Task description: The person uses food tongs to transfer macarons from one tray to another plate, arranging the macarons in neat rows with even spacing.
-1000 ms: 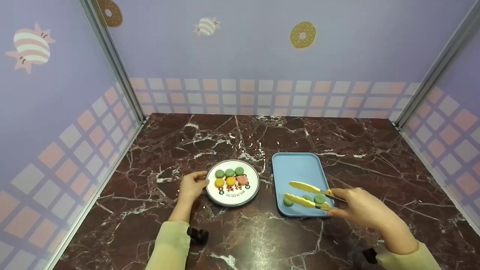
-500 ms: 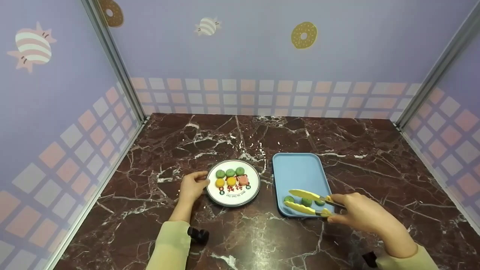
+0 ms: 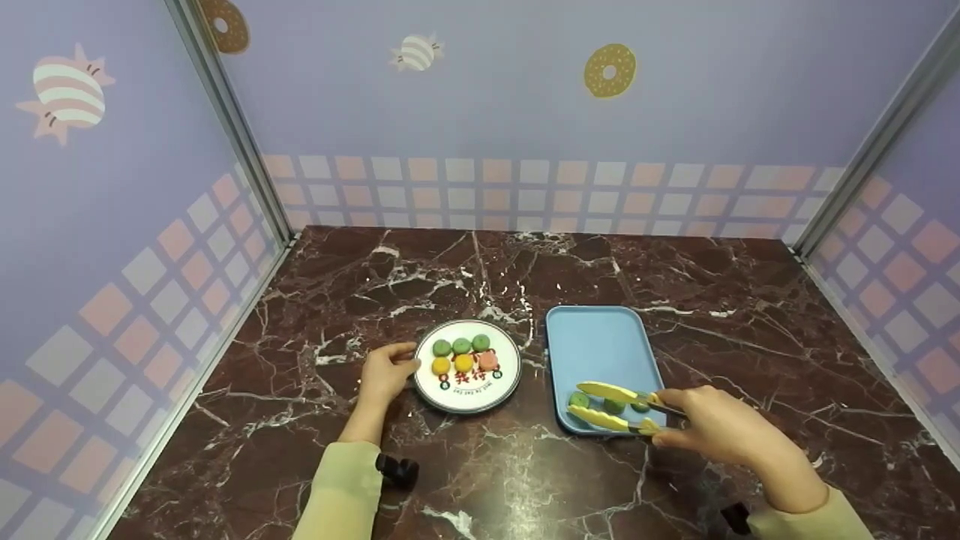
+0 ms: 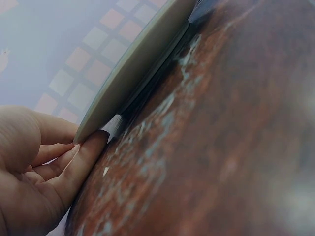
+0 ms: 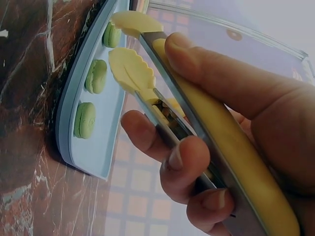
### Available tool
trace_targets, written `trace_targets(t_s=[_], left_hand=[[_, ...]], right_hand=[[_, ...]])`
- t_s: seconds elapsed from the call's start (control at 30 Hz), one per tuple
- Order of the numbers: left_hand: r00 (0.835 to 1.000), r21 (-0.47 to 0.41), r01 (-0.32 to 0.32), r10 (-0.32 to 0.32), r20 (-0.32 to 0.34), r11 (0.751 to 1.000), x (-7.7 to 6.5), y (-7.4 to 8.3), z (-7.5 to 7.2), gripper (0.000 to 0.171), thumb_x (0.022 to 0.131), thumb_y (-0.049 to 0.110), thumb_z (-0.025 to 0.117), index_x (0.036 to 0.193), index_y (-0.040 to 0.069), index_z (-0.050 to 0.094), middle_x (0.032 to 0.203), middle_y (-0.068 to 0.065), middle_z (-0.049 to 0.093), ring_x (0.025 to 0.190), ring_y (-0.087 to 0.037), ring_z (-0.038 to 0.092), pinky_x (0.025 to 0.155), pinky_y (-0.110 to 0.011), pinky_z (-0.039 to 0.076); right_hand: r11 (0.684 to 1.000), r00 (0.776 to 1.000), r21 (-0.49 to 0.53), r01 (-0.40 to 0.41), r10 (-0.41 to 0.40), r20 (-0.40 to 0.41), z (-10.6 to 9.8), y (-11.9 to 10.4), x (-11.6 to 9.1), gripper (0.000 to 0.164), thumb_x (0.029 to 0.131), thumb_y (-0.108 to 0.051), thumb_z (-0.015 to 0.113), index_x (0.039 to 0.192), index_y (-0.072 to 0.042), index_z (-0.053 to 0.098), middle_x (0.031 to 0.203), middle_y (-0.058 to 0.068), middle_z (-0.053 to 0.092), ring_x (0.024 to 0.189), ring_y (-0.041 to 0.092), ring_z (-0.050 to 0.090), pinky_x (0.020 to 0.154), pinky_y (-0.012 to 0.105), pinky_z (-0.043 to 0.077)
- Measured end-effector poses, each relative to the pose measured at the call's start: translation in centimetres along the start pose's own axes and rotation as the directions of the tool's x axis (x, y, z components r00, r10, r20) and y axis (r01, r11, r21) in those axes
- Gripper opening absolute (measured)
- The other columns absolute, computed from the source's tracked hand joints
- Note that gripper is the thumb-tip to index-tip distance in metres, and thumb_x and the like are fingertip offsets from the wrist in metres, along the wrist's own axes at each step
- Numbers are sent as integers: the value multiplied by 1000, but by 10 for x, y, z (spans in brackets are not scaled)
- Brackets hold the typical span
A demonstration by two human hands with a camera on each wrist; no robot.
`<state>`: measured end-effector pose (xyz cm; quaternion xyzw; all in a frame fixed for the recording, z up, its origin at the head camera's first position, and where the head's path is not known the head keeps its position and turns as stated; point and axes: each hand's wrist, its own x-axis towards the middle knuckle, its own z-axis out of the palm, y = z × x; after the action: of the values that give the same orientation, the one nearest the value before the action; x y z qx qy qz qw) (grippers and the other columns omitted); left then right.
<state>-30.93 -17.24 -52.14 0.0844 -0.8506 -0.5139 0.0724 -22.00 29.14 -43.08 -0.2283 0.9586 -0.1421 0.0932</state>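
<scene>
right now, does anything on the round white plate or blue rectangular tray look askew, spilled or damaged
Nothing looks spilled or damaged on the round white plate or blue rectangular tray. Perhaps mildly odd: on the plate, one round pink macaron ends the row beside two round yellow macarons, breaking the colour match.

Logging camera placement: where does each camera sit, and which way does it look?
Head: on the head, forward and down at plate and tray; left hand, right hand, sleeves show.
Left wrist: worn there, low across table at plate's edge; left hand shows.
Right wrist: worn there, toward tongs and tray; right hand shows.
Head and right wrist share tongs and tray.
</scene>
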Motion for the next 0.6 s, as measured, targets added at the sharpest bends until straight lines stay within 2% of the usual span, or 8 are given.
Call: trace_targets(t_s=[0.6], left_hand=[[999, -6, 31, -31, 9, 999, -1, 1, 1, 36, 90, 4, 71, 125, -4, 71, 118, -26, 73, 105, -36, 72, 76, -29, 61]], right_hand=[[1000, 1000, 15, 3, -3, 5, 0, -1, 1, 61, 85, -39, 82, 131, -1, 68, 116, 14, 76, 99, 32, 74, 84, 51, 61]])
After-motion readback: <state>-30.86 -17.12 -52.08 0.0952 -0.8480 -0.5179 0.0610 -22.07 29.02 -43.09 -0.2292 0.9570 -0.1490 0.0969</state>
